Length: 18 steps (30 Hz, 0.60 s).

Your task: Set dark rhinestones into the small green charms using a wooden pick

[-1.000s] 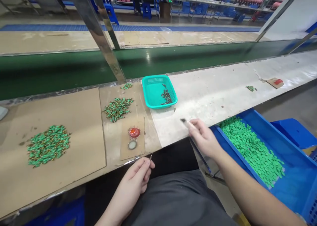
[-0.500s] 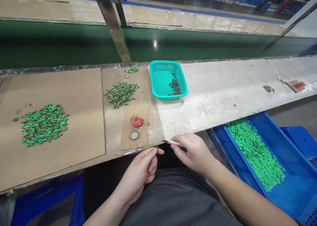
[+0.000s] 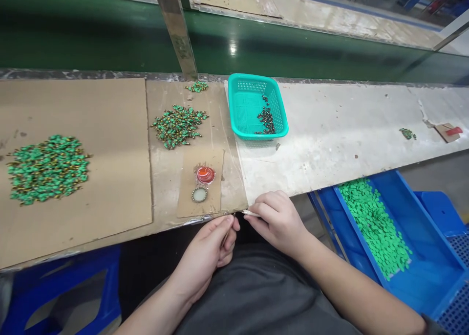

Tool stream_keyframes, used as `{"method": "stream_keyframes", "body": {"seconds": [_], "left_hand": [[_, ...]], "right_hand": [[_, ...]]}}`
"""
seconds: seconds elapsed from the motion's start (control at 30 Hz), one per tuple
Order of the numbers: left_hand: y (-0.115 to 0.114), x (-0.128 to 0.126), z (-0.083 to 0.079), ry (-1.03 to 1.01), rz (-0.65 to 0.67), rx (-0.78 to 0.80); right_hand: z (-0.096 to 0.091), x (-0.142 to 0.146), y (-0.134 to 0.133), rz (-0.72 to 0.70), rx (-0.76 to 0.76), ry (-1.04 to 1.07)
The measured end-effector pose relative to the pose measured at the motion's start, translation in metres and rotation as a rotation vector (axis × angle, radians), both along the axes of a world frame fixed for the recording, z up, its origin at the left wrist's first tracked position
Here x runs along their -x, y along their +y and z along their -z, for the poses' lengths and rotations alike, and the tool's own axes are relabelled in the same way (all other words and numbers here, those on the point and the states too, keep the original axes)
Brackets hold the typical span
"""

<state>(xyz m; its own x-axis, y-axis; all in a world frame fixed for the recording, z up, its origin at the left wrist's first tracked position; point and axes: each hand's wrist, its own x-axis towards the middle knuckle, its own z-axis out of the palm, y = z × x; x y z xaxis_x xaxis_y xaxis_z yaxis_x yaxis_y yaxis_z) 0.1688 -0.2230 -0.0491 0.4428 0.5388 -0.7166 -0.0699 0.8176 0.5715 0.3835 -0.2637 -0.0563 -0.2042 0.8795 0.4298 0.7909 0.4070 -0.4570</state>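
My left hand (image 3: 207, 252) is curled at the bench's front edge, pinching a thin metal item (image 3: 227, 234) that is mostly hidden by the fingers. My right hand (image 3: 278, 222) sits close beside it and is shut on a short pale stick (image 3: 251, 212). Both hands are nearest a cardboard strip (image 3: 200, 154) bearing a red bottle cap (image 3: 205, 175) and a silver-rimmed cap (image 3: 200, 194). Two piles of green-and-gold wrapped pieces (image 3: 47, 169) (image 3: 178, 126) lie farther left on cardboard. To the right of my hand, a blue tray (image 3: 414, 242) holds flat green discs (image 3: 373, 222).
A teal plastic basket (image 3: 234, 105) with dark small pieces stands on the white bench top (image 3: 330, 134). A small green cluster (image 3: 407, 133) and a red item on cardboard (image 3: 453, 131) lie to the right. A metal post (image 3: 176, 27) and a green conveyor belt (image 3: 293, 51) run behind.
My right hand has moved left from over the white bench top to the front edge, next to my left hand. The view has tilted lower, shifting the bench upward in the picture.
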Motion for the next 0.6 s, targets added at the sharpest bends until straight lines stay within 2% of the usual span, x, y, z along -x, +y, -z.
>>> {"method": "stream_keyframes", "body": {"seconds": [0.6], "left_hand": [[0.002,-0.002,-0.0011,0.006,-0.01,0.011]], "right_hand": [[-0.0001,0.0002,0.0054,-0.002,0.03,-0.019]]}}
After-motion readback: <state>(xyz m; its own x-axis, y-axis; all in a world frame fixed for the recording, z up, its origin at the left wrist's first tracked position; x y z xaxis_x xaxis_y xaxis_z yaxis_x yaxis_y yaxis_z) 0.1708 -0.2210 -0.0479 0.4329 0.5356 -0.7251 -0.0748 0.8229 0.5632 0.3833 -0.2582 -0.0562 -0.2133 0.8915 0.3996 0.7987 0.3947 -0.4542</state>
